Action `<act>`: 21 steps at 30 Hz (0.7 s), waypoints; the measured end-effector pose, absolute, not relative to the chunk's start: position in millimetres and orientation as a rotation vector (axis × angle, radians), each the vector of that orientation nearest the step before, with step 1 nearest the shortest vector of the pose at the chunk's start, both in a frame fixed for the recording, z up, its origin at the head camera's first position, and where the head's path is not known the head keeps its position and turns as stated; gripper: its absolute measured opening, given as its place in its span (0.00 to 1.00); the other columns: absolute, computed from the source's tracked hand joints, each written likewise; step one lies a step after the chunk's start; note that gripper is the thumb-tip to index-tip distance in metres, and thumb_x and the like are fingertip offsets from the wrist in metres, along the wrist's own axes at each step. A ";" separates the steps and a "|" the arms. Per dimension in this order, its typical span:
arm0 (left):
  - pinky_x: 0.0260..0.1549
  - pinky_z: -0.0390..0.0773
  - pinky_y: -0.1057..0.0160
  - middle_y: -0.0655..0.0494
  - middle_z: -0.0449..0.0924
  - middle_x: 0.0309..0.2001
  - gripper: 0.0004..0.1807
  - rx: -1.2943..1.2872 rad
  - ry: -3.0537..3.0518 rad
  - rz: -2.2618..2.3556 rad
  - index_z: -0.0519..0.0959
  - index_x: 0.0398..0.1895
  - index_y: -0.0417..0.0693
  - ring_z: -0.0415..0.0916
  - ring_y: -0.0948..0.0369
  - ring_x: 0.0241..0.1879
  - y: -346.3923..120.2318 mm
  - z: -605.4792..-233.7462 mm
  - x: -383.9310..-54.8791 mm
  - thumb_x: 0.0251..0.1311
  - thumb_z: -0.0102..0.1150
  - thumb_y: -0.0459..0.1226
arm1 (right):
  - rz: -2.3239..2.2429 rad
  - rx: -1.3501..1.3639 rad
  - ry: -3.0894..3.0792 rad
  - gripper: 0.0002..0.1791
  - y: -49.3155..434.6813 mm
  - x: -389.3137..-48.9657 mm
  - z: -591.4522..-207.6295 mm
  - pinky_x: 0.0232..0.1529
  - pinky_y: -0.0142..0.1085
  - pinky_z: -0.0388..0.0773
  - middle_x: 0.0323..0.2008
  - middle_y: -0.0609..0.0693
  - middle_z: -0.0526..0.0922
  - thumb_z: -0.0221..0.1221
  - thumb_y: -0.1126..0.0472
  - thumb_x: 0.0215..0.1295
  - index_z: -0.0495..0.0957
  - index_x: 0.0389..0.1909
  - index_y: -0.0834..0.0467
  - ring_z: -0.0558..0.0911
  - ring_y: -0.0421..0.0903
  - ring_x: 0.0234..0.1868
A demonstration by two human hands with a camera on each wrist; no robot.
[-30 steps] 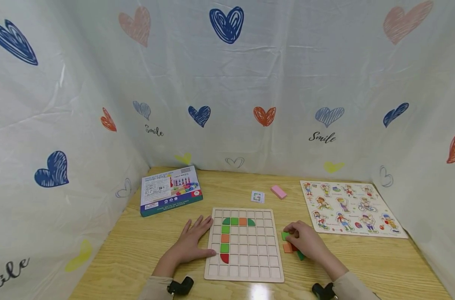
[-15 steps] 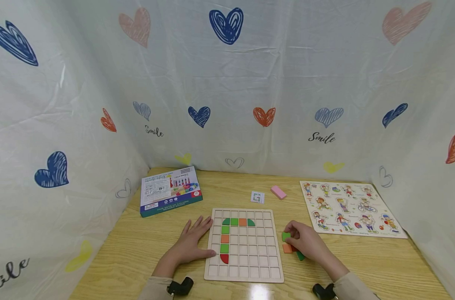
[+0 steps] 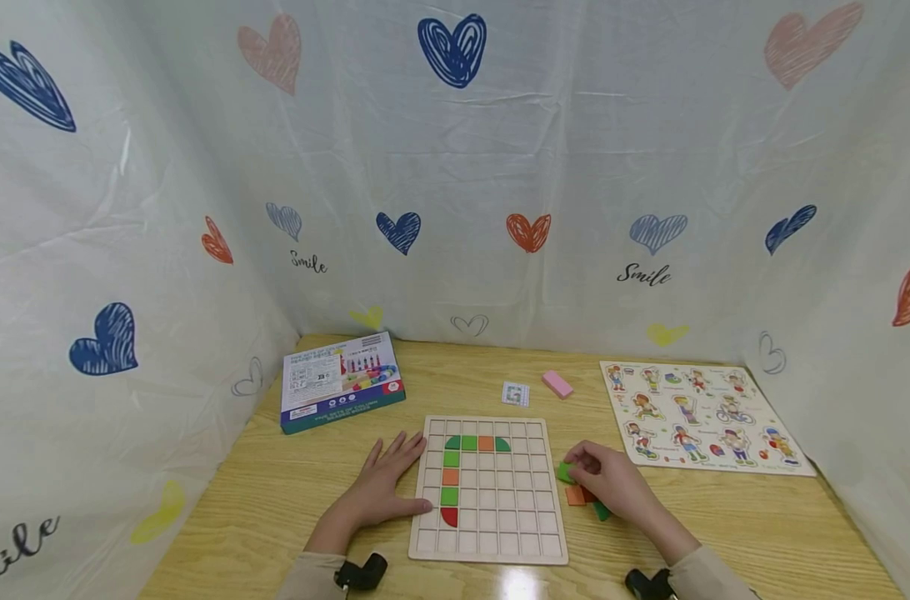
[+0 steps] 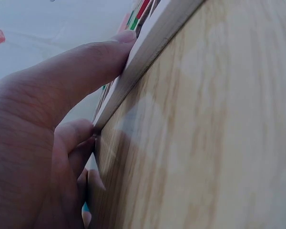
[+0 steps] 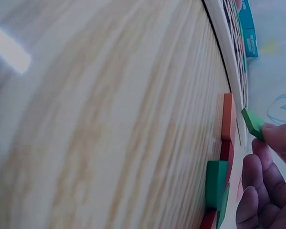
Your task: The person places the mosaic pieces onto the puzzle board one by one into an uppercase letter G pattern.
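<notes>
A wooden grid board (image 3: 503, 521) lies in front of me, with green, orange and red tiles set in an upside-down L. My left hand (image 3: 383, 487) rests spread along its left edge. In the left wrist view the thumb (image 4: 93, 62) lies over the board's rim while the fingers touch its side. Right of the board, my right hand (image 3: 612, 479) pinches a light green square tile (image 5: 252, 124) between thumb and finger, tilted and raised off the table. Beneath that hand are loose tiles: an orange square (image 3: 575, 497), a dark green piece (image 5: 216, 183) and red ones, partly hidden.
At the back left lies a boxed bead game (image 3: 342, 382). A small pattern card (image 3: 516, 394) and a pink block (image 3: 557, 384) lie beyond the board. A picture puzzle board (image 3: 702, 417) covers the right rear of the table, and a heart-print curtain (image 3: 455, 167) encloses the sides.
The right hand has lifted the light green tile, tilting it and shifting it slightly left toward the board. The left hand stays where it was.
</notes>
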State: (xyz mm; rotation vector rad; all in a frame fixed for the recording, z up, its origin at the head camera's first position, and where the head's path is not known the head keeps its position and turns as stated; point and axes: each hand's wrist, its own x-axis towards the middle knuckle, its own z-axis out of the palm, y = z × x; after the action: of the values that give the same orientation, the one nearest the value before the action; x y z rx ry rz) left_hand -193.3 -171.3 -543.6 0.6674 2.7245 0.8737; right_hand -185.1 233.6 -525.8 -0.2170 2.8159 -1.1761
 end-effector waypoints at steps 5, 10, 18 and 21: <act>0.75 0.30 0.37 0.54 0.52 0.80 0.54 0.669 2.725 0.872 0.58 0.80 0.48 0.39 0.47 0.81 -171.5 -544.1 -193.5 0.55 0.68 0.62 | -1.224 -0.271 2.808 0.04 227.3 -182.8 -522.4 0.35 0.31 0.79 0.31 0.40 0.82 0.66 0.61 0.68 0.84 0.41 0.50 0.80 0.36 0.33; 0.75 0.30 0.37 0.54 0.53 0.80 0.54 0.669 2.722 0.872 0.58 0.80 0.48 0.39 0.47 0.81 -171.1 -543.6 -193.1 0.55 0.68 0.62 | -1.264 -0.357 2.764 0.04 216.3 -177.9 -520.6 0.32 0.30 0.79 0.32 0.40 0.82 0.66 0.60 0.68 0.84 0.41 0.52 0.79 0.35 0.32; 0.75 0.30 0.37 0.53 0.53 0.80 0.54 0.673 2.726 0.871 0.59 0.80 0.48 0.40 0.46 0.81 -171.0 -543.5 -193.1 0.55 0.68 0.62 | -1.283 -0.431 2.693 0.04 189.5 -168.0 -518.9 0.32 0.29 0.78 0.31 0.40 0.81 0.66 0.59 0.67 0.83 0.40 0.51 0.78 0.34 0.31; 0.75 0.30 0.38 0.53 0.53 0.80 0.54 0.674 2.728 0.870 0.59 0.80 0.47 0.40 0.46 0.81 -171.2 -543.9 -193.3 0.55 0.68 0.62 | -1.290 -0.445 2.662 0.03 178.9 -164.9 -520.4 0.31 0.29 0.77 0.30 0.40 0.80 0.66 0.58 0.68 0.83 0.40 0.50 0.77 0.35 0.30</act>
State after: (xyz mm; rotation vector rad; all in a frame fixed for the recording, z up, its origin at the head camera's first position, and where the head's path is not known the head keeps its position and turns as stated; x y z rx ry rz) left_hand -193.3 -171.2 -543.9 0.6740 2.7283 0.8698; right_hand -164.9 178.9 -520.4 -0.4446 2.6624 -1.2905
